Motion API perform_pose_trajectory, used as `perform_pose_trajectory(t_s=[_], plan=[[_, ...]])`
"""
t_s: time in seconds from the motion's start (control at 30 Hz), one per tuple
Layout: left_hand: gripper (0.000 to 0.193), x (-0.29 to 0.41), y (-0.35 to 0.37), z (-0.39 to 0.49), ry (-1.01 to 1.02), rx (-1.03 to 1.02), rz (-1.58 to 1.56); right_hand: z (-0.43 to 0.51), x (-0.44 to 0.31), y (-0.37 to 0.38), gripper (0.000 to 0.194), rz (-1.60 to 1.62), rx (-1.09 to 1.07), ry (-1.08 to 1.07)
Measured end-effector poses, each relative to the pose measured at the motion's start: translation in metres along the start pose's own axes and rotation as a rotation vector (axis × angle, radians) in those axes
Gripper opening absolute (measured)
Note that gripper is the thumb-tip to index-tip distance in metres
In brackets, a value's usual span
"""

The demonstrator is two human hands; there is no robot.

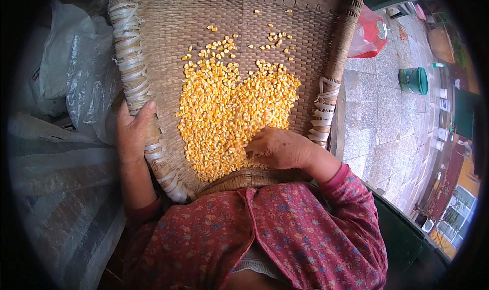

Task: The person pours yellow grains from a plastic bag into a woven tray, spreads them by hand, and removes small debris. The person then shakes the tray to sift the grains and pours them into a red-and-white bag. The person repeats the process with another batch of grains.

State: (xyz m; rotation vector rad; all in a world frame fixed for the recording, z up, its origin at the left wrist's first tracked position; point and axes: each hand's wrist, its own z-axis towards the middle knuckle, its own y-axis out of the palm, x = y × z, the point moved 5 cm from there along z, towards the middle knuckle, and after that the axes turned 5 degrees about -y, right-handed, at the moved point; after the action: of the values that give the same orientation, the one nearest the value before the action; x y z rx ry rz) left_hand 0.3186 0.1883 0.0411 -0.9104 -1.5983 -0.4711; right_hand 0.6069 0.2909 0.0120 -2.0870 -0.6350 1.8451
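A woven winnowing basket (164, 34) rests against my body, its open end pointing away from me. Yellow corn kernels (214, 114) lie heaped in its near half, with loose ones scattered farther up the weave. My left hand (133, 127) grips the basket's left rim, thumb on top; its other fingers are mostly hidden beneath. In the near right part of the heap, my right hand (280, 146) touches the kernels. Its fingertips are blurred and partly buried, so whether they hold any kernels is unclear. White strips bind both side rims.
Clear plastic bags (82, 57) and sheeting (65, 164) crowd the left side. A red plastic bag (368, 36) sits beyond the right rim. Farther right, a green bucket (414, 80) is on the grey paved floor (361, 118). A dark green panel (405, 229) runs along my lower right.
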Motion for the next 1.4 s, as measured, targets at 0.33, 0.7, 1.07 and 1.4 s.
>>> perform_pose_trajectory(t_s=[0.33,0.7,1.07,1.4], plan=[[0.040,0.001,-0.001,0.000,0.000,0.020,0.028,0.002,-0.010,-0.060,0.040,-0.100,0.576,-0.025],[0.044,0.002,0.000,0.000,-0.009,-0.023,0.019,0.036,-0.015,0.054,0.038,0.410,0.049,-0.240],[0.042,-0.003,-0.002,0.003,0.015,-0.013,0.010,0.062,0.007,-0.025,0.048,0.117,0.490,-0.222],[0.046,-0.009,-0.006,0.005,0.017,-0.015,0.074,0.014,0.000,-0.060,0.041,-0.197,0.792,-0.064]])
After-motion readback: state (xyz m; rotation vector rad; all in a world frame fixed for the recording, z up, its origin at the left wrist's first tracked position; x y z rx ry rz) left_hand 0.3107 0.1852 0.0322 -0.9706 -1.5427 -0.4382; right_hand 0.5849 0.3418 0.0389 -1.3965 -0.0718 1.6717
